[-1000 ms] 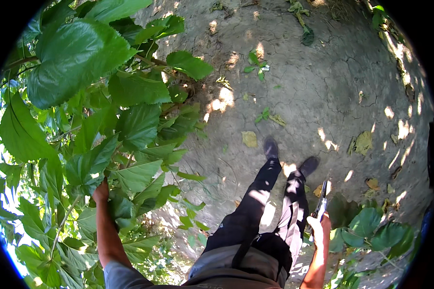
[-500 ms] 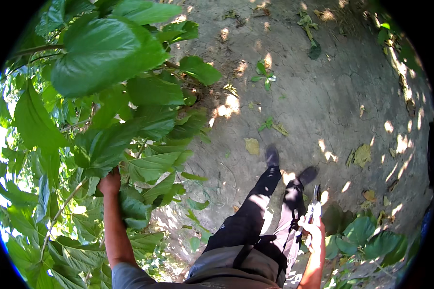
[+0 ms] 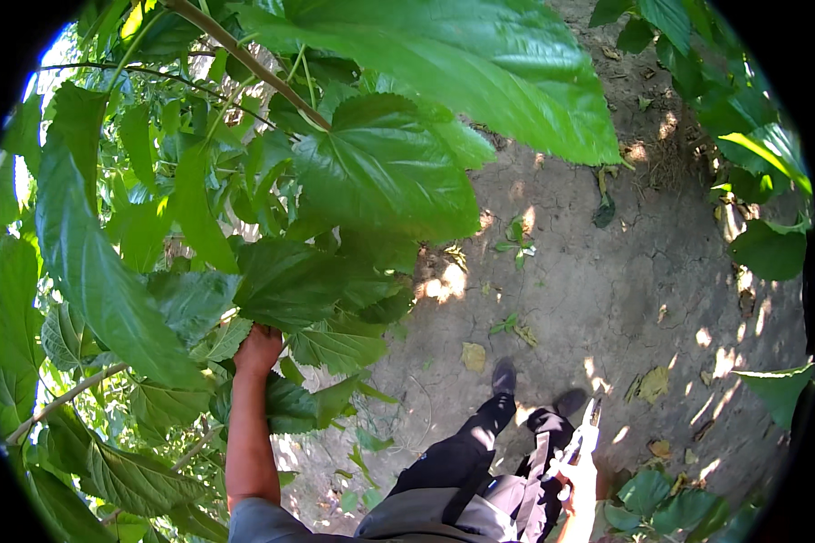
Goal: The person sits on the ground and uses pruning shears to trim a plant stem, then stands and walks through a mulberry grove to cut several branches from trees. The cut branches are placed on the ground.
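- Foliage [image 3: 244, 208] of broad green leaves fills everything left of and above the left hand [image 3: 259, 348].
- Left hand reaches up, its grip closed around the leaves directly above it.
- Legs in dark trousers [image 3: 466, 452] stand between the 2 hands on cracked bare ground [image 3: 607, 290].
- Right hand [image 3: 578, 471] hangs low, its grip wrapped around pruning shears [image 3: 589, 425] pointing upward.

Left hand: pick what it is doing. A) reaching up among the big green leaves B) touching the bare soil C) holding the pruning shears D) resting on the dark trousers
A: the left hand is raised among the leaves, while the shears are in the right hand.
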The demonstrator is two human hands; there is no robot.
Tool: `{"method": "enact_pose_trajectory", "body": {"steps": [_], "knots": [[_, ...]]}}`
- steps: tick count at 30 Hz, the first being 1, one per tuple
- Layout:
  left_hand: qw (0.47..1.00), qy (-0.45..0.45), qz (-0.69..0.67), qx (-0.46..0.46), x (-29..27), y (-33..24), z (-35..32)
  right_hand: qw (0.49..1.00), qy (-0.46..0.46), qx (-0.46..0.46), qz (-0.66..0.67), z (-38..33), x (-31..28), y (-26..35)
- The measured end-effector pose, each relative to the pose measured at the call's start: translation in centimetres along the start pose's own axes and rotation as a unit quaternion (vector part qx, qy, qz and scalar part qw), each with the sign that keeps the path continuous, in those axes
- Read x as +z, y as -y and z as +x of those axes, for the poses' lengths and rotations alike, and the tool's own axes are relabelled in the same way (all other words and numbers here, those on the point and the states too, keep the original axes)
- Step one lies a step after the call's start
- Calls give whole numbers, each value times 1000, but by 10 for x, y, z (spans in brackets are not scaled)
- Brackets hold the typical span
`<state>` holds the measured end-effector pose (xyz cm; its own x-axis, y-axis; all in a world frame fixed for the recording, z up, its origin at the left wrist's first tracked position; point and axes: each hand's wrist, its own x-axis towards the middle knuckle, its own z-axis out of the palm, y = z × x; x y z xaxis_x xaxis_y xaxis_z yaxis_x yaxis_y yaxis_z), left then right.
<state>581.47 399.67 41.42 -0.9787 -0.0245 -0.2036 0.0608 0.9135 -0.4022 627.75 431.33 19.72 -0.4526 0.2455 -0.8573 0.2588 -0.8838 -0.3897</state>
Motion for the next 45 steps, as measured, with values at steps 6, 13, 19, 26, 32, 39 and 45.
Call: {"method": "enact_pose_trajectory", "body": {"steps": [6, 13, 19, 26, 32, 39, 45], "knots": [[990, 0, -128, 61, 17, 6, 27, 999, -20, -27, -5, -5, 20, 56], [955, -76, -262, 118, 22, -24, 22, 994, 0, 21, -111, 35, -8, 147], [844, -18, -535, -38, 49, -118, 3, 983, 18, 40, -181, 63, 19, 202], [950, -21, -307, 49, -11, -262, 114, 957, 81, -9, -277, 112, 88, 258], [997, 38, -68, -27, -91, -285, 218, 952, 94, -79, -279, 145, 149, 307], [993, 24, -51, 105, 16, -134, 237, 932, 111, -28, -345, 198, 189, 358], [977, 107, -135, -127, 74, -131, 125, 933, 103, 17, -345, 238, 199, 387]]}}
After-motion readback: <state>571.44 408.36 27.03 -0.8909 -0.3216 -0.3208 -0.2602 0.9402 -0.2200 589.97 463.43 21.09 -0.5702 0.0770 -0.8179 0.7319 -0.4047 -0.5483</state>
